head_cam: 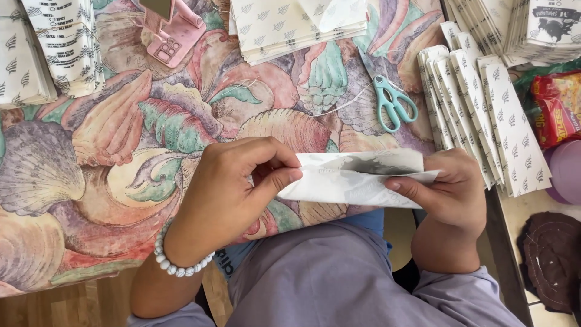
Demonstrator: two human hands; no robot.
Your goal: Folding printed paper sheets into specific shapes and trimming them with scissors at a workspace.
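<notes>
A white printed paper sheet (354,178), partly folded, is held between both hands at the table's near edge. My left hand (233,188) pinches its left end with thumb and fingers; a white bead bracelet circles that wrist. My right hand (448,191) grips the sheet's right end, fingers over its lower edge. Both hands hover just above the shell-patterned tablecloth (121,133) and my lap.
Teal scissors (393,103) lie beyond the sheet. Fanned folded paper bags (484,109) sit at the right, more stacks at top centre (284,27), top left (42,48) and top right. A pink phone stand (172,33) stands at the back. A red snack packet (557,106) lies at far right.
</notes>
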